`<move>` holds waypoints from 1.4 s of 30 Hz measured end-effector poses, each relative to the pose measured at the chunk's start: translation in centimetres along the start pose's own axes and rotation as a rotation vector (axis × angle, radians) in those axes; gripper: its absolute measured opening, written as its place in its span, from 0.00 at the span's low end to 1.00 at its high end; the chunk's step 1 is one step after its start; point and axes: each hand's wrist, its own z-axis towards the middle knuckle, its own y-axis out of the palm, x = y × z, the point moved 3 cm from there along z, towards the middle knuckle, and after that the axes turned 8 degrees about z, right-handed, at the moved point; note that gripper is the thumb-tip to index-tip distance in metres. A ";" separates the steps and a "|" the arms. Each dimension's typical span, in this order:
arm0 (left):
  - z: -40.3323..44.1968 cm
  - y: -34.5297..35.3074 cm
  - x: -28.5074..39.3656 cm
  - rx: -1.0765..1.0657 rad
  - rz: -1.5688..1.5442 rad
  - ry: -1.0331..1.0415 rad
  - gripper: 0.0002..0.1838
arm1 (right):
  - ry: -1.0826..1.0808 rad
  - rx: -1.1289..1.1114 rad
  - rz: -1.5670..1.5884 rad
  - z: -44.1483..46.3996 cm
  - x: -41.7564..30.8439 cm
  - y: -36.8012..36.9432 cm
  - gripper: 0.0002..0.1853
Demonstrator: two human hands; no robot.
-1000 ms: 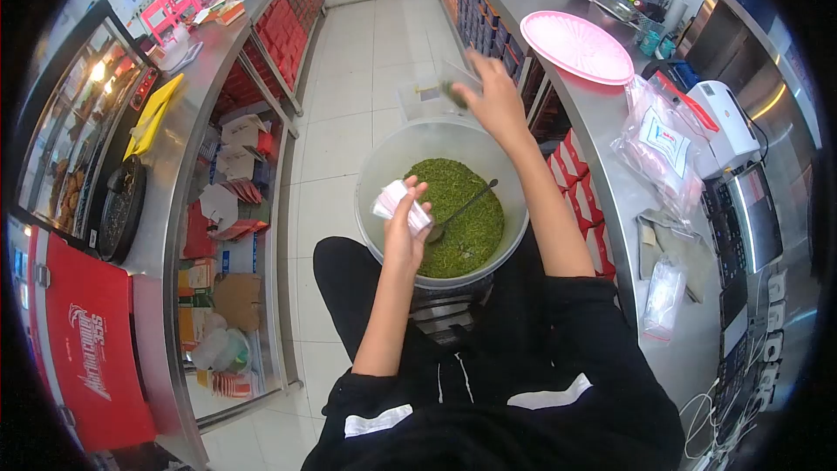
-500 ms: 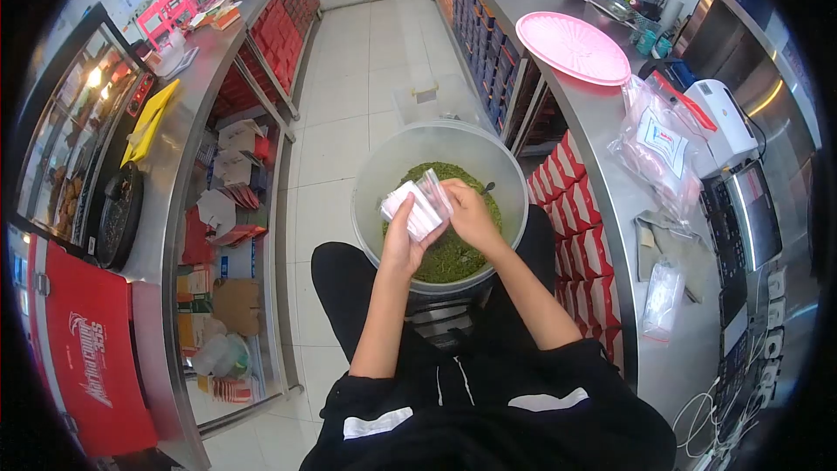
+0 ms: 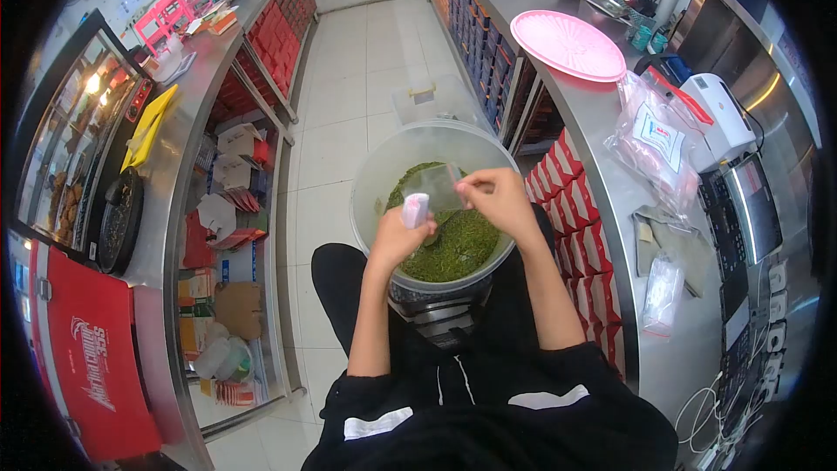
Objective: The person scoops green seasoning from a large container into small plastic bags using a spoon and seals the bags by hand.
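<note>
A large translucent tub stands between my knees, with finely shredded green leafy stuff inside. Above it, my left hand is closed around a folded stack of small clear plastic bags, whose end sticks up from the fist. My right hand is on the other side of the tub's mouth, pinching the edge of a single clear plastic bag. That bag stretches over the green stuff toward my left hand; whether it still touches the stack I cannot tell.
On the right counter lie a pink lid, a pack of plastic bags, a white machine and a laptop. Red-and-white boxes are stacked below. A glass food warmer and red case are at left.
My right hand has moved right, away from the left, drawing a single bag out. My left hand has turned and closed round the stack, which now stands upright.
</note>
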 end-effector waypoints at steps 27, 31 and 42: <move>-2.5 1.7 2.3 0.318 -0.752 0.021 0.10 | -0.146 0.011 0.371 -3.3 1.1 6.3 0.13; -2.8 0.4 3.5 0.309 -0.341 0.085 0.07 | -0.232 -0.149 0.173 -3.2 -1.1 4.9 0.07; -2.8 -1.5 4.3 0.213 -0.270 -0.058 0.10 | -0.240 0.024 -0.049 -1.9 -1.0 1.7 0.06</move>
